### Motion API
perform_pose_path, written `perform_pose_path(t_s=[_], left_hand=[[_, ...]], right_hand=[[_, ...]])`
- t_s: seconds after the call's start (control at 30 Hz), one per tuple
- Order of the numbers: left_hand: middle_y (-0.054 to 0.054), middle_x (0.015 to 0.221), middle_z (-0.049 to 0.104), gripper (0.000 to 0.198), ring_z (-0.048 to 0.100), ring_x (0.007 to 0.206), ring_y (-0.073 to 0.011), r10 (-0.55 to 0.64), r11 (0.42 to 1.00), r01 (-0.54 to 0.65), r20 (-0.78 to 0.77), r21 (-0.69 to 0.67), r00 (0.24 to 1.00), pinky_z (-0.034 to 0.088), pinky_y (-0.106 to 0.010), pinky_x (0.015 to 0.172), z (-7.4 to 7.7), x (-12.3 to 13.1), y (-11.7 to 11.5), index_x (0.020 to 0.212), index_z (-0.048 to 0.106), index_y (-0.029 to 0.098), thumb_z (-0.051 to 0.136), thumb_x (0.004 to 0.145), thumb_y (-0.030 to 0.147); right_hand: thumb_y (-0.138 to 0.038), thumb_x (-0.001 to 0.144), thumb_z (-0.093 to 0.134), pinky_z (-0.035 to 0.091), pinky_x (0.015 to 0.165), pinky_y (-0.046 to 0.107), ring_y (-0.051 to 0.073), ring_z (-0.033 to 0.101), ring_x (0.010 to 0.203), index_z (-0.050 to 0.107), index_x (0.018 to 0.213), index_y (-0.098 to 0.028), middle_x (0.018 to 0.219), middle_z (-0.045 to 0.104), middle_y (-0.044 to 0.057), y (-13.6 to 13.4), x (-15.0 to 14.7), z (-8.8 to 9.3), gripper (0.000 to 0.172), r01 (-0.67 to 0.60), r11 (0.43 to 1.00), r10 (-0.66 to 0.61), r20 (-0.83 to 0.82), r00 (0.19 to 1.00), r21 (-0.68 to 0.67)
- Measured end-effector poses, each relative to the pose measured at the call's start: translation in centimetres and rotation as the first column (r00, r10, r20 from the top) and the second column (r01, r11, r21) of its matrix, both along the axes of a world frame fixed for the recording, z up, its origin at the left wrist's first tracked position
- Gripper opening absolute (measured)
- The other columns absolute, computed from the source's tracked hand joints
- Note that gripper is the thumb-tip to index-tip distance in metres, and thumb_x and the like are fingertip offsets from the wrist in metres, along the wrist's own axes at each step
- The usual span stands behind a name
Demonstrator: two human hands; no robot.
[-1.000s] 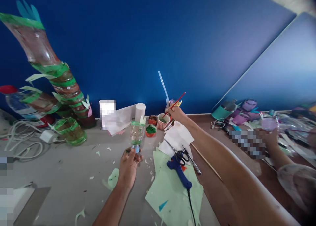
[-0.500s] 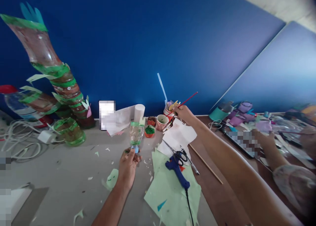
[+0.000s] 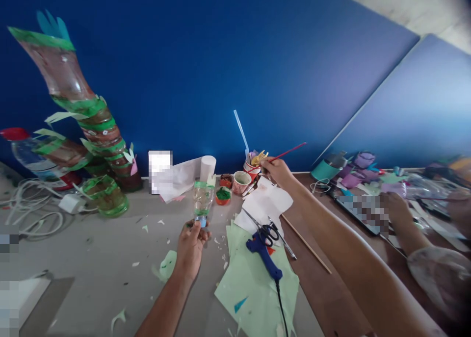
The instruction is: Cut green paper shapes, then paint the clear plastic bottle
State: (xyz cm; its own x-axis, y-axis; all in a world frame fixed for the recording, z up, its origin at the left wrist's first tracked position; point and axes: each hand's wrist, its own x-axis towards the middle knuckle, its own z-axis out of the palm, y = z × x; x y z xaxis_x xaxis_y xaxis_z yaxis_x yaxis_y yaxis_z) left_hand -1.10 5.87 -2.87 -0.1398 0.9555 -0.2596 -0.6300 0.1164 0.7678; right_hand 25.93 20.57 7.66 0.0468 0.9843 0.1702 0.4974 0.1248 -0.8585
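My left hand (image 3: 193, 239) pinches the blue cap (image 3: 200, 221) of a small clear plastic bottle piece (image 3: 203, 198), held cap-down with green bands painted on it. Reaching far forward, my right hand (image 3: 274, 168) grips a red paintbrush (image 3: 290, 150). The brush's lower end reaches toward a paper cup (image 3: 242, 182) with murky greenish liquid; whether it dips in, I cannot tell. Beside that cup sit an orange cap of green paint (image 3: 223, 195) and a small pot of brown paint (image 3: 225, 180). Behind, another cup (image 3: 251, 169) holds a straw and yellow plastic forks.
A blue glue gun (image 3: 265, 256) and black scissors (image 3: 268, 233) lie on green paper (image 3: 257, 293). At left stands a tall painted bottle tower (image 3: 103, 131), near tangled white cables (image 3: 33, 204). On the right, another person's hand (image 3: 397, 212) is beside a tablet (image 3: 356, 212).
My right hand has shifted slightly to the right and the paintbrush now leans flatter. My left hand keeps the bottle piece in the same place.
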Motion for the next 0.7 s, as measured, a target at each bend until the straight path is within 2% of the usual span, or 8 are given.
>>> perform_pose_path(t_s=[0.17, 0.37, 0.53, 0.7], left_hand=[[0.000, 0.071, 0.068, 0.043, 0.048, 0.047, -0.0054, 0.001, 1.000, -0.001, 0.006, -0.010, 1.000, 0.052, -0.030, 0.064, 0.1, 0.0, 0.1, 0.074, 0.056, 0.016, 0.081, 0.058, 0.048], [0.001, 0.067, 0.067, 0.041, 0.048, 0.048, -0.0059, 0.001, 1.000, -0.001, 0.019, 0.003, 1.000, 0.051, -0.029, 0.063, -0.1, 0.0, 0.0, 0.074, 0.056, 0.016, 0.081, 0.060, 0.046], [0.000, 0.071, 0.069, 0.042, 0.048, 0.048, -0.0054, 0.004, 1.000, -0.004, 0.027, 0.005, 1.000, 0.051, -0.029, 0.063, -0.1, 0.0, 0.0, 0.075, 0.056, 0.016, 0.081, 0.060, 0.045], [0.000, 0.068, 0.068, 0.043, 0.050, 0.049, -0.0064, 0.002, 1.000, -0.002, 0.034, 0.002, 0.999, 0.050, -0.029, 0.064, -0.3, 0.0, 0.0, 0.075, 0.054, 0.017, 0.082, 0.060, 0.046]], right_hand=[[-0.040, 0.068, 0.066, 0.034, 0.045, 0.023, 0.010, 0.043, 0.042, 0.057, 0.053, -0.015, 0.042, 0.051, -0.002, 0.5, 0.1, 0.5, 0.030, 0.027, 0.999, -0.028, 0.013, 1.000, 0.036], [-0.044, 0.083, 0.048, 0.041, 0.051, 0.023, 0.011, 0.052, 0.052, 0.065, 0.079, -0.013, 0.060, 0.061, 0.002, 1.8, -0.9, 2.1, 0.036, 0.085, 0.986, -0.088, 0.013, 0.996, 0.144], [-0.033, 0.088, 0.048, 0.047, 0.066, 0.023, 0.014, 0.063, 0.066, 0.070, 0.076, -0.014, 0.071, 0.070, 0.005, 2.7, -4.0, 1.1, 0.031, 0.019, 0.993, -0.041, 0.194, 0.980, 0.114], [-0.025, 0.090, 0.048, 0.047, 0.076, 0.024, 0.017, 0.067, 0.076, 0.072, 0.075, -0.012, 0.074, 0.073, 0.008, 4.2, -6.8, 0.1, 0.031, 0.013, 1.000, -0.016, 0.439, 0.898, 0.010]])
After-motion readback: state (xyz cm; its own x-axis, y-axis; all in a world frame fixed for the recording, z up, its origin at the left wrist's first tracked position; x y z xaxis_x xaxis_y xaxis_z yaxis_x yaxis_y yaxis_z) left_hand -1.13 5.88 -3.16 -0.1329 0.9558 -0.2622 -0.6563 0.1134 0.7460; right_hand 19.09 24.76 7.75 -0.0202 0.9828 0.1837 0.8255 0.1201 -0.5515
